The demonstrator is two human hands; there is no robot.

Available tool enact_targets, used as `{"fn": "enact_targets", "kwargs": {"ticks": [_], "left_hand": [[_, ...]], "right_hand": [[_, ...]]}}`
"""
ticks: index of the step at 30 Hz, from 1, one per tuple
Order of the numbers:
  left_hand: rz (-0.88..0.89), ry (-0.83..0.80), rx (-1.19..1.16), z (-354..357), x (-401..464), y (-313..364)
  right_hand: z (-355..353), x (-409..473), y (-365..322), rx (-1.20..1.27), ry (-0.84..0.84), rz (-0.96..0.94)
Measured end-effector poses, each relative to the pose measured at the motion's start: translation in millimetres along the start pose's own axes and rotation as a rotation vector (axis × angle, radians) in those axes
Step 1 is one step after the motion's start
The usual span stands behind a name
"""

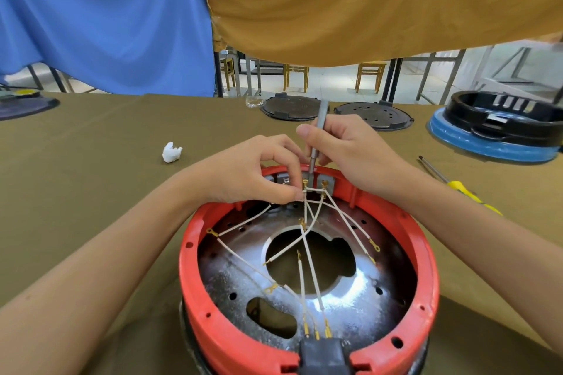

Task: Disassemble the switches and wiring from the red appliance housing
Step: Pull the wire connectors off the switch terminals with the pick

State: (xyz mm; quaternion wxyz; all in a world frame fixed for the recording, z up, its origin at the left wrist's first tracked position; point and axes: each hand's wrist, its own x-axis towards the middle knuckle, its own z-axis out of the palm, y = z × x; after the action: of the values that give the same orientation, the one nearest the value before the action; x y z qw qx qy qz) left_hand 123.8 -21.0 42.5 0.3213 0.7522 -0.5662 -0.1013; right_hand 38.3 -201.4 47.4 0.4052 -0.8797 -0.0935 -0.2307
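Far left of both grips, a dark lid point(26, 108) lies at the surface point(91, 179) edge, under a blue cloth point(100, 18). Nearer, left of the left hand, a crumpled white wad point(171, 151).

Left hand point(253, 173): grip closed, thumb and fingertips pinching the white wires point(307, 213) where they bunch at the far rim of the red housing point(195, 277). We see the pinch just below and left of the driver tip.

Just right of that pinch, a grey screwdriver point(318, 131) stands nearly upright, tip down at the brass terminals point(305, 183) on the switches point(326, 183) set inside the far rim. Right hand point(350, 152): grip closed round the driver shaft, thumb on its left side.

Below both grips, toward us, the housing sits open side up on the surface. Wires fan out from the pinch across the shiny metal plate point(359, 289), several ending in loose ring lugs; three run to a black socket point(323, 353) at the near rim.

Beyond the grips, two dark round plates point(289, 108) lie flat, under a mustard cloth point(365, 3). Right of the right forearm, a yellow-handled screwdriver point(457, 186) lies on the surface. Far right, a black ring point(502, 119) sits on a blue base point(487, 149).
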Motion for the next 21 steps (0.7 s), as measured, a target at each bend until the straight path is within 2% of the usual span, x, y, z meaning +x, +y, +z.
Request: {"fn": "enact_targets", "kwargs": {"ticks": [10, 21], "left_hand": [[0.001, 0.008, -0.014, 1.0, 0.0, 0.6], [-0.009, -0.018, -0.016, 0.1, 0.2, 0.8]], "right_hand": [[0.7, 0.3, -1.8, 0.006, -0.008, -0.017], [0.2, 8.1, 4.9, 0.225, -0.100, 0.245]]}}
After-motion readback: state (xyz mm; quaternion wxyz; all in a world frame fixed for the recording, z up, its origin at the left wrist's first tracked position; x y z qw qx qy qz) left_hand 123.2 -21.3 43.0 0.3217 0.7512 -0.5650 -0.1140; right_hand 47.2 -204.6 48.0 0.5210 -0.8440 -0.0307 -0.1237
